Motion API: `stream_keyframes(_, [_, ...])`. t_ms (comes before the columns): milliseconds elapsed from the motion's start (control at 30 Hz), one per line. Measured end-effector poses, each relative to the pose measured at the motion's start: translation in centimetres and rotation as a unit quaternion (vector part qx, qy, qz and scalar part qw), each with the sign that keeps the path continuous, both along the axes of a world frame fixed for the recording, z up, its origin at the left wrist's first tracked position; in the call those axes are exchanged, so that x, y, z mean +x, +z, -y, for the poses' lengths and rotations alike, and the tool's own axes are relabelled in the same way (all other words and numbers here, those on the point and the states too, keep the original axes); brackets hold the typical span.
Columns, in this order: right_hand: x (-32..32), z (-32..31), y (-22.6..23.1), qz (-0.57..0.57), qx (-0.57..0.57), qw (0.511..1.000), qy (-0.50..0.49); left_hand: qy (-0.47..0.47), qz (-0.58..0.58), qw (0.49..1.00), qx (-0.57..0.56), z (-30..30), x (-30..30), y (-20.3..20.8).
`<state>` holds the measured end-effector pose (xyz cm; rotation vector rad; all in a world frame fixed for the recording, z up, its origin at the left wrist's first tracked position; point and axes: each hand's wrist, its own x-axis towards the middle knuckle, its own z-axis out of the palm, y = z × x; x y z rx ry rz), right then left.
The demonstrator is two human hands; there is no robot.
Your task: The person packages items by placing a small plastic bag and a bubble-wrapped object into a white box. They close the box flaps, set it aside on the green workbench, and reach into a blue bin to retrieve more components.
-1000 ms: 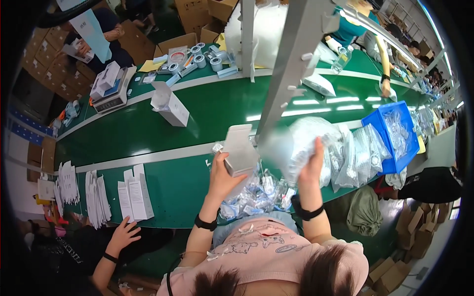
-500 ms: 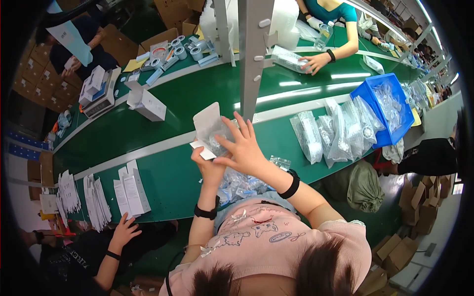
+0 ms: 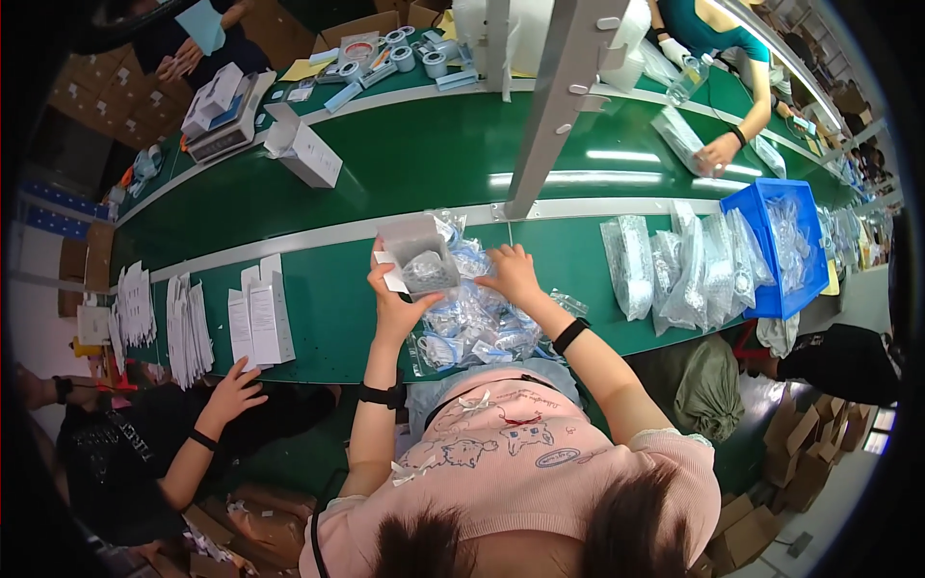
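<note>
My left hand grips an open white box by its side, its mouth facing up toward me. Inside the box lies a clear bubble-wrapped item. Beside it, on the green bench, spreads a pile of small clear plastic bags with blue and white contents. My right hand is over the right side of this pile, fingers bent and apart, fingertips against the bags. Whether it pinches one does not show clearly; nothing is lifted in it.
Bubble-wrapped packages lie to the right, beside a blue bin. White folded cartons stand at the left, near a co-worker's hand. A metal post rises ahead. Across the belt, another co-worker's hand touches a wrapped package.
My right hand has left the box's mouth and moved right and down to the pile of bags. My left hand still holds the box, now with its mouth turned more toward me.
</note>
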<state>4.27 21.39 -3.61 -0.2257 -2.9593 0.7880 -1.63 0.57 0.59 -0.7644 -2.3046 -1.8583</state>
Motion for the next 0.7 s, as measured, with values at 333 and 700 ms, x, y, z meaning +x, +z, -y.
stream_keyframes(333, [0.0,-0.8,1.6,-0.199,-0.201,0.959,0.022,0.063,-0.031,0.986,-0.149,1.1,-0.3,4.7])
stream_keyframes(700, [-1.7,0.4,19.1,-0.340,0.019,0.851,0.399,0.102,-0.001,0.980,-0.168,-1.3,-2.0,6.7])
